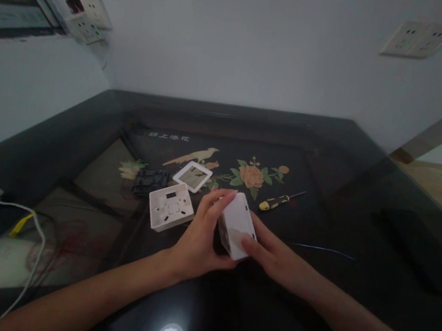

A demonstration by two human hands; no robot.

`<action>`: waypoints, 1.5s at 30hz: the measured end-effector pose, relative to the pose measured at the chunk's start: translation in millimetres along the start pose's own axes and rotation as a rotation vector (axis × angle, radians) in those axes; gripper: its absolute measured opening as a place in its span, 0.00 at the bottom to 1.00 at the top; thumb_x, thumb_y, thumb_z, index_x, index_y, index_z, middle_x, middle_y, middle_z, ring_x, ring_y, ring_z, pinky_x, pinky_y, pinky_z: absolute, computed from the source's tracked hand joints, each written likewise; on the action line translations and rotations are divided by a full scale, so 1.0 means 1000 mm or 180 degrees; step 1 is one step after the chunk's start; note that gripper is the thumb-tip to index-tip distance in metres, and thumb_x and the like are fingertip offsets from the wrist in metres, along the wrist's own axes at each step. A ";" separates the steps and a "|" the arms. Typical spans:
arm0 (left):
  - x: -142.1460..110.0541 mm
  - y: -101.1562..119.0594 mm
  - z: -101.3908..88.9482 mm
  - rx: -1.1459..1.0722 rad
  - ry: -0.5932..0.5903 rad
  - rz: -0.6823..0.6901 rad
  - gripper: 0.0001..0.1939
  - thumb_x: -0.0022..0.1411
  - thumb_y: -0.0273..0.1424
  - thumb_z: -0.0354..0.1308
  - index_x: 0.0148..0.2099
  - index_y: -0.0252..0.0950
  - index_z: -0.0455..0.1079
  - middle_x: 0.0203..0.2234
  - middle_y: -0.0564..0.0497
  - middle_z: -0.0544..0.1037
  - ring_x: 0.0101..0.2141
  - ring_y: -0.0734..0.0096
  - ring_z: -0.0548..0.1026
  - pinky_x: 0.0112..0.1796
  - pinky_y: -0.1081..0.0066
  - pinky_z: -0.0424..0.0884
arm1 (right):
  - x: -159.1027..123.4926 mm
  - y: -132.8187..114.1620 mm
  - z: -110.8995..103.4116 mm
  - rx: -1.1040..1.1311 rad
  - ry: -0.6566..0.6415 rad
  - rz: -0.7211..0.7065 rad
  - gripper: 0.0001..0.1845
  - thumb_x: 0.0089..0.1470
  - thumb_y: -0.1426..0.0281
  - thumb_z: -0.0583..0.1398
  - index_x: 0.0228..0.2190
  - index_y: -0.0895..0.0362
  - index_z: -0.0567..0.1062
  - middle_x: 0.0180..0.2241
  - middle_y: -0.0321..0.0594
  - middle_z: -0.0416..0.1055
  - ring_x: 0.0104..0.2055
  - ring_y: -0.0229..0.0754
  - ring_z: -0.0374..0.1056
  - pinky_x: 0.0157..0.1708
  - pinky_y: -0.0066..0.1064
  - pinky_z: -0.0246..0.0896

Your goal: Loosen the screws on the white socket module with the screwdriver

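White box held between my 2 hands

My left hand grips the white box from its left, fingers curled over; my right hand pinches its right corner above the table.

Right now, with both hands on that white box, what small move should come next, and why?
Probably tilt the white box to bring its open side up. The left hand and right hand hold it tilted above the table, while the switch plate, white frame and screwdriver lie apart.
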State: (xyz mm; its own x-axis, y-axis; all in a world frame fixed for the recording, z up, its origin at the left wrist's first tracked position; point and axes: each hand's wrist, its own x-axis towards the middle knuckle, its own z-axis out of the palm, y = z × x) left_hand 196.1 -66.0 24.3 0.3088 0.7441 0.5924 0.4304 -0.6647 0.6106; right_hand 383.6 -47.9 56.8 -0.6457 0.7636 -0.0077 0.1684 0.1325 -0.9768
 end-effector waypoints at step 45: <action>-0.007 -0.015 0.009 -0.1946 -0.0973 -0.1488 0.62 0.42 0.42 0.76 0.69 0.49 0.37 0.61 0.41 0.60 0.60 0.44 0.62 0.61 0.44 0.56 | 0.078 -0.090 -0.031 0.1006 0.1069 -0.1198 0.27 0.61 0.45 0.48 0.24 0.53 0.58 0.18 0.27 0.53 0.14 0.28 0.45 0.12 0.24 0.41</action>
State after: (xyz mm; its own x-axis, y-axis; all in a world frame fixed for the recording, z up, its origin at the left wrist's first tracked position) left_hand 195.0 -61.1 6.6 0.4674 0.8794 0.0912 0.0618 -0.1354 0.9889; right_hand 341.0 19.1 150.4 -0.3383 0.8656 0.3692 -0.2895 0.2776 -0.9160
